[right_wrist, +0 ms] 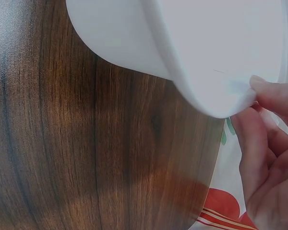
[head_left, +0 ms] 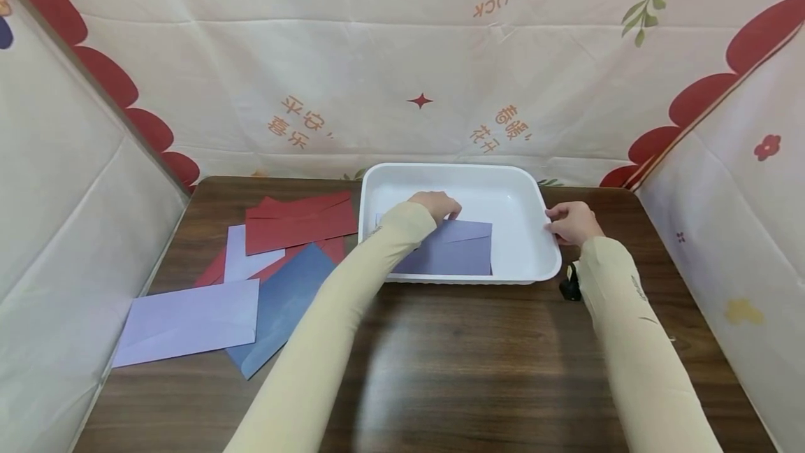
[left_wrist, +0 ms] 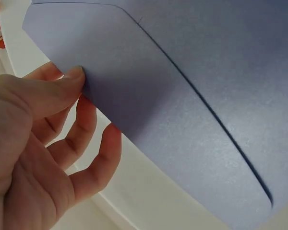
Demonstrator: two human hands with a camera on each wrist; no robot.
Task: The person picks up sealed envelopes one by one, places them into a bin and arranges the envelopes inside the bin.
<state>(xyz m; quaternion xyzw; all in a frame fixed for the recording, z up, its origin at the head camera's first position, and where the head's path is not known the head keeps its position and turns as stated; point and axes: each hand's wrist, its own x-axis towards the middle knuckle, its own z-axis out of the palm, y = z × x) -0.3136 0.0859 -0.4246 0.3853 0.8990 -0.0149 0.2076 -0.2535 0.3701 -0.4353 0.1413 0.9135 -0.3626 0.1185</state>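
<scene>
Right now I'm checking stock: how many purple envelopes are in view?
3: a purple envelope in the tray, a second overlapping the blue envelope, and a third partly under a red envelope. Others may be hidden.

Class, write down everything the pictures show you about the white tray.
The tray is white, smooth and glossy, apparently plastic: a shallow rectangle with rounded corners and a turned-out rim. It sits open side up toward the far edge of the table. A purple envelope, pinched by the left hand, is inside, hiding part of its floor. The right hand pinches the rim at its right end. A red envelope comes close to its left side; whether they touch is unclear.
</scene>
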